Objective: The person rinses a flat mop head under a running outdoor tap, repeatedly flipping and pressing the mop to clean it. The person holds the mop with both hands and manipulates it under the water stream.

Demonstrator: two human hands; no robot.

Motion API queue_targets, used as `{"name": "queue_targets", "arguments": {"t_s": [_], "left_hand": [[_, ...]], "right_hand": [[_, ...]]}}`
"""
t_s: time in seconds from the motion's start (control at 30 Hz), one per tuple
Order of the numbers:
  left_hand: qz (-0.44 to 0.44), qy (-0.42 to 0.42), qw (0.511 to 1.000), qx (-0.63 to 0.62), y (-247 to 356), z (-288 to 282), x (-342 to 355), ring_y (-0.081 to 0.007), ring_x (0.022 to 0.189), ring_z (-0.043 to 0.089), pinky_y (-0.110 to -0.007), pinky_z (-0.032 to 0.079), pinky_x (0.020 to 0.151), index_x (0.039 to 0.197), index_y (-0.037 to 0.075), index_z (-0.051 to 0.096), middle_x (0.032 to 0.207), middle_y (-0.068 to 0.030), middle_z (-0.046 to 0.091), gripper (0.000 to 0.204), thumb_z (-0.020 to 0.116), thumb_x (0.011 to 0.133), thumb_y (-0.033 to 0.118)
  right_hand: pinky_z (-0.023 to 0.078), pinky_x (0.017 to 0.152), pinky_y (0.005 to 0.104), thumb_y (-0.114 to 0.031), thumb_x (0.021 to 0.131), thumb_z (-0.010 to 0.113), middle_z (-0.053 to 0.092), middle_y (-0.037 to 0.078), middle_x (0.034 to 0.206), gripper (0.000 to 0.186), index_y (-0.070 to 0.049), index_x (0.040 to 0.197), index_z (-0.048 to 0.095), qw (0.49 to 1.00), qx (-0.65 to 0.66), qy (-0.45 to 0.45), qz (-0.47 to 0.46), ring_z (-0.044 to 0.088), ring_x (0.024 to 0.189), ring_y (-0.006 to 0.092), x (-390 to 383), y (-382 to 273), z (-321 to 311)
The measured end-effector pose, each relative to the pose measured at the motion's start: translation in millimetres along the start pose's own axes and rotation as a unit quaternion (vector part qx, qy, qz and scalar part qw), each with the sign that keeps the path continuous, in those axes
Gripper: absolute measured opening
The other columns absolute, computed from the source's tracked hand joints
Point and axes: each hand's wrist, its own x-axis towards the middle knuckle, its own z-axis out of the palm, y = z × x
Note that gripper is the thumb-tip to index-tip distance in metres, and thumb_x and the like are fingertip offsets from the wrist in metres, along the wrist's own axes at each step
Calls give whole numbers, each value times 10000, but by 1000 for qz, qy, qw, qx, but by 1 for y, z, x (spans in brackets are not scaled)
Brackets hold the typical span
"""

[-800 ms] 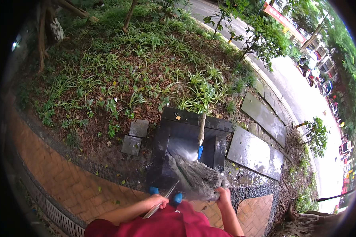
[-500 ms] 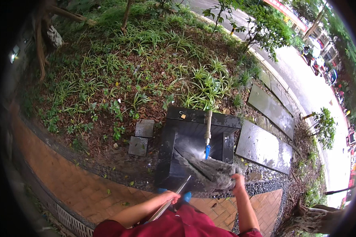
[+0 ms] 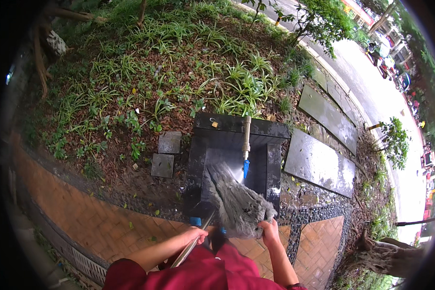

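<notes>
A wet grey mop head [image 3: 241, 205] stretches from the inside of the black stone basin [image 3: 193, 181] over its front edge. My right hand [image 3: 269, 231] grips the mop head's near right corner. My left hand [image 3: 194, 235] is closed round a metal mop pole [image 3: 188, 251], which slants up toward the basin. Where pole and mop head join is hidden. Water sprays from the tap [image 3: 247, 137], whose blue lever [image 3: 246, 169] hangs above the basin, onto or close beside the mop head's far end.
A padlock [image 3: 214, 124] lies on the basin's back rim. Large wet stone slabs [image 3: 319, 164] are to the right, small square slabs [image 3: 163, 165] to the left. Behind grows a planted bed [image 3: 174, 82]. Brick paving [image 3: 106, 217] runs in front; a tree trunk [image 3: 386, 256] stands at right.
My right hand has moved left and slightly nearer with the mop head, which now points more lengthwise into the basin. My left hand and the pole have shifted a little left. The view has shifted slightly.
</notes>
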Motion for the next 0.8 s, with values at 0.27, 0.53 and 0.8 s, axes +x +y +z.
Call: {"name": "queue_targets", "arguments": {"t_s": [0.27, 0.53, 0.8], "left_hand": [[-14, 21, 986, 164, -25, 41, -65, -107, 428, 458, -197, 352, 413, 580, 19, 527, 521, -59, 520, 161, 581, 676, 137], [44, 13, 977, 210, -2, 61, -69, -110, 472, 467, -228, 361, 447, 613, 34, 527, 547, -40, 509, 157, 558, 709, 155], [59, 14, 989, 138, 31, 43, 23, -155, 413, 474, -262, 383, 407, 529, 11, 521, 506, -102, 519, 188, 580, 664, 127]], "right_hand": [[441, 651, 293, 56, 600, 452, 554, 79, 842, 340, 13, 933, 506, 998, 46, 40, 18, 539, 740, 194, -58, -51, -48], [457, 559, 298, 30, 595, 465, 540, 72, 765, 287, -6, 876, 514, 997, 41, 61, -32, 532, 646, 193, -53, -86, -33], [460, 590, 375, -47, 576, 490, 523, 96, 727, 230, 8, 799, 498, 983, 137, 116, -33, 529, 637, 240, 40, -27, -12]]}}
